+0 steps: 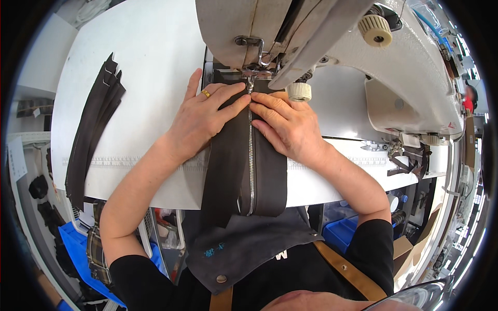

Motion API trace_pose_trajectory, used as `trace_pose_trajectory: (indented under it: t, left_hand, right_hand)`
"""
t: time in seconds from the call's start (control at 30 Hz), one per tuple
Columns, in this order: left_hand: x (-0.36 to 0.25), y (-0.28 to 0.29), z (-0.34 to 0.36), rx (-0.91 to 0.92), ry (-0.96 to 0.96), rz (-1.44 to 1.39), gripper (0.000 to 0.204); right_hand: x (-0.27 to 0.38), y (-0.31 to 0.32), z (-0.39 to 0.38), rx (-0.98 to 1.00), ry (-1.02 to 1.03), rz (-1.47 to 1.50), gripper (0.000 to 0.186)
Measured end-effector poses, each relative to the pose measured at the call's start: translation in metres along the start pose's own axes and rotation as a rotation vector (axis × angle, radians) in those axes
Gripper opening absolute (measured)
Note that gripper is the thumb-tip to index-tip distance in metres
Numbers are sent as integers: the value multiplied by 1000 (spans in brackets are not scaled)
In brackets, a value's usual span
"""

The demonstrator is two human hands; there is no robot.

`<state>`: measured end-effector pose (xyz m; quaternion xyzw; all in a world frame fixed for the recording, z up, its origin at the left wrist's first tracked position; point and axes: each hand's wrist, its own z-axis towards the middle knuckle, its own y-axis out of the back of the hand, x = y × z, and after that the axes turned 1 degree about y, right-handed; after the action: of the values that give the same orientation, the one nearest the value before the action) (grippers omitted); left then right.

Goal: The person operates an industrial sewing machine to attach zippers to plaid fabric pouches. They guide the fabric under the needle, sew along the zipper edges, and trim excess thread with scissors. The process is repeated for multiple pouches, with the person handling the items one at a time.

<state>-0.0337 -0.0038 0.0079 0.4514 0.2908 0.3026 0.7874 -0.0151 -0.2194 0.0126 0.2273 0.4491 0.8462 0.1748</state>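
A dark brown fabric piece (223,171) with a silver metal zipper (251,160) lies under the sewing machine's presser foot (250,78) and hangs over the table's front edge. My left hand (205,119) rests on the fabric left of the zipper, fingertips beside it near the foot, thumb stretched out. A gold-coloured ring is on one finger. On the zipper's right side, my right hand (290,124) lies with fingers extended, pressing the fabric and reaching the zipper. The machine's head (228,26) hides part of the fabric's far end.
A stack of dark strips (91,129) lies left on the white table (135,62). The machine's arm (404,88) fills the upper right, with small tools and scraps (402,160) below it. Blue bins (340,236) and a plaid cloth (98,249) sit under the table.
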Motion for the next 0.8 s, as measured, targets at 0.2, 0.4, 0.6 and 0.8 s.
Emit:
trace_pose_trajectory:
  t: [0.2,0.4,0.6,0.8]
  left_hand:
    - [1,2,-1,22,0,42,43]
    - [-8,10,-3,132,133,40,47]
    - [-13,13,-2,171,185,3,49]
    - [1,10,3,157,125,49,60]
  right_hand:
    - [0,-1,1,-21,3,22,30]
    - [-16,13,10,158,-63,8,62]
    - [-24,6,5,276,-76,-27,83]
    - [-25,10,13,297,-121,-36,79]
